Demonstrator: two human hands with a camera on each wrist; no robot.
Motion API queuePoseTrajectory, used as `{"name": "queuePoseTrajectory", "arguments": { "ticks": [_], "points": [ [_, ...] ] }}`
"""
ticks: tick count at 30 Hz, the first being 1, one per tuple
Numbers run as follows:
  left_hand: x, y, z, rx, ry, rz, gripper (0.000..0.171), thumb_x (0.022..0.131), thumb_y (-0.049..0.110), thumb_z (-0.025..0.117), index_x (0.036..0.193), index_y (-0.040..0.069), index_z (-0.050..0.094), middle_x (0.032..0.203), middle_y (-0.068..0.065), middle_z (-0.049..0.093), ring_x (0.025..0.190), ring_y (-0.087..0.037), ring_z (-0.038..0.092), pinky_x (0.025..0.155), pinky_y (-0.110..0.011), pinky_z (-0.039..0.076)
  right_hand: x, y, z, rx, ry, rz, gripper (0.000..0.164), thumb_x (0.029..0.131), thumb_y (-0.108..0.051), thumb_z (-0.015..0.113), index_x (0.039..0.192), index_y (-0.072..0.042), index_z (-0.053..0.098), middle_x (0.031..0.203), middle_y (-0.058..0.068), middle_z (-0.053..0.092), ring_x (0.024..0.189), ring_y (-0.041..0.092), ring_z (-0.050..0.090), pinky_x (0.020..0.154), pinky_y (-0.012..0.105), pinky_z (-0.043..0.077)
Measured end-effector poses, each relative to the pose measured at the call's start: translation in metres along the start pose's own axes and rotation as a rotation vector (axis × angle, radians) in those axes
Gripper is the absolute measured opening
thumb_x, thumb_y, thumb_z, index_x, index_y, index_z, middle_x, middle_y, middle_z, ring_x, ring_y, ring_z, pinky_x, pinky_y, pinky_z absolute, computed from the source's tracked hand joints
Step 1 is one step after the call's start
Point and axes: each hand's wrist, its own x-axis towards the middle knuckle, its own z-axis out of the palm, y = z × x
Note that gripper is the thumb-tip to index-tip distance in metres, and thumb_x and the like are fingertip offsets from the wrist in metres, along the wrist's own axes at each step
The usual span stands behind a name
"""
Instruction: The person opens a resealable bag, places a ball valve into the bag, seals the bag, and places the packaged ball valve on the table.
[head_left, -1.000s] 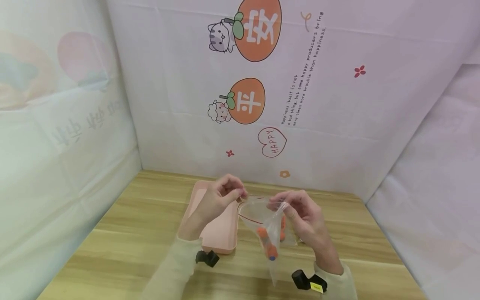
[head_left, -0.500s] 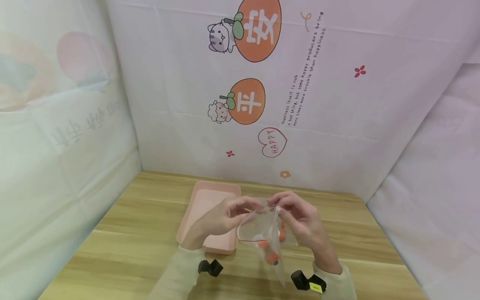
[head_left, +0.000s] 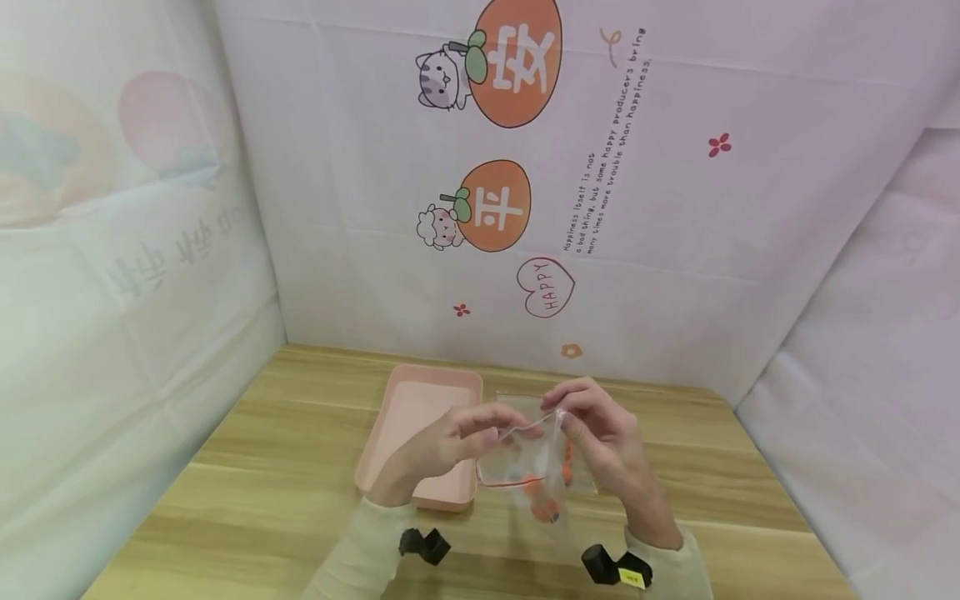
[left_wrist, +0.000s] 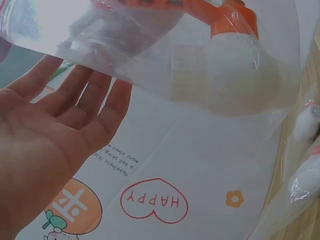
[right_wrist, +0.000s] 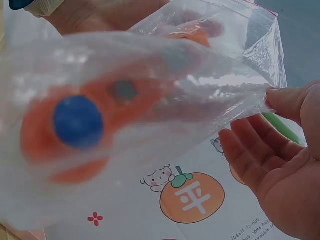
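My right hand [head_left: 603, 425] pinches the upper edge of a clear zip bag [right_wrist: 200, 107] between thumb and fingers. The bag hangs with its mouth, marked by a red line, facing my left hand [head_left: 450, 442]. That hand's fingers are mostly straight and touch the bag's rim; in the left wrist view they lie behind the film. Through the bag shows an orange-and-white plastic thing [head_left: 543, 507] with a blue round end; its kind is unclear. Another clear bag [head_left: 587, 483] with an orange item [head_left: 567, 464] lies on the table behind, partly hidden by my right hand.
A shallow pink tray [head_left: 382, 433] lies on the wooden table [head_left: 247, 483], left of the bags and partly under my left forearm. White printed cloth [head_left: 637, 317] rises behind the table and along both sides.
My left hand has come down and right from above the tray to the bag's mouth, and its fingers have straightened. My right hand keeps its grip on the bag, nearly in place.
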Motion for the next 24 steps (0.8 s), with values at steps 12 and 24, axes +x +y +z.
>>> {"name": "queuePoseTrajectory", "arguments": {
  "ticks": [12, 24],
  "points": [
    [0.013, 0.033, 0.018, 0.206, 0.370, -0.089, 0.012, 0.092, -0.005, 0.049, 0.092, -0.007, 0.061, 0.074, -0.022, 0.059, 0.062, -0.029, 0.055, 0.055, -0.029, 0.051, -0.001, 0.001, 0.000, -0.026, 0.004, 0.043, 0.019, 0.082, 0.023, 0.049, 0.093, 0.009, 0.055, 0.102, 0.024, 0.053, 0.096, 0.025, 0.057, 0.072, 0.023, 0.051],
    [0.010, 0.046, 0.021, 0.262, 0.650, -0.138, 0.009, 0.090, -0.001, 0.053, 0.088, -0.002, 0.062, 0.066, -0.015, 0.057, 0.054, -0.013, 0.053, 0.045, -0.022, 0.046, 0.012, -0.015, 0.015, -0.121, -0.082, 0.016, 0.022, 0.083, 0.020, 0.051, 0.099, 0.006, 0.059, 0.096, 0.019, 0.058, 0.093, 0.024, 0.056, 0.081, 0.021, 0.049]
  ]
}}
